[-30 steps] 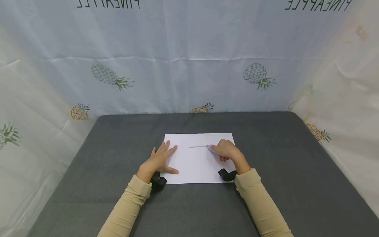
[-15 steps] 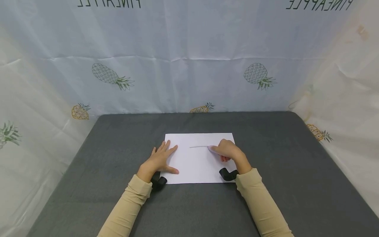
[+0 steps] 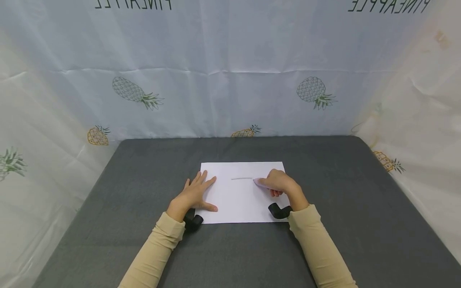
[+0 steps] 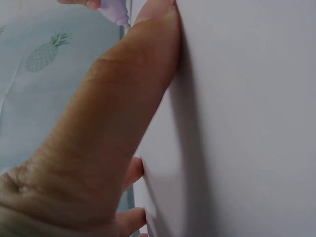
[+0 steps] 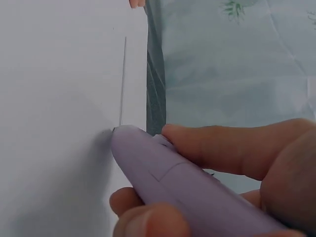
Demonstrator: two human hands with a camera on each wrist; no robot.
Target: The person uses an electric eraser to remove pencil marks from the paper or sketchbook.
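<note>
A white sheet of paper [image 3: 230, 200] lies on the dark grey table. My left hand [image 3: 192, 195] rests on its left side, fingers and thumb spread. My right hand [image 3: 280, 183] grips a thick lavender pen [image 5: 173, 173], its tip at the paper. In the right wrist view, one fingertip is at a small raised part on the pen's barrel. A thin straight grey line [image 5: 123, 79] runs across the upper part of the sheet. The pen's tip is just below the line's right end in the head view. The pen's nose [image 4: 114, 11] also shows in the left wrist view.
The dark grey tabletop [image 3: 230, 256] extends around the sheet. Behind it hangs a pale curtain [image 3: 230, 100] printed with pineapples. Black curved devices [image 3: 279, 211] sit at both wrists, over the paper's lower corners.
The pen's tip has shifted slightly from the line's right end toward me, and the right hand has moved a little right. My left hand stays in place.
</note>
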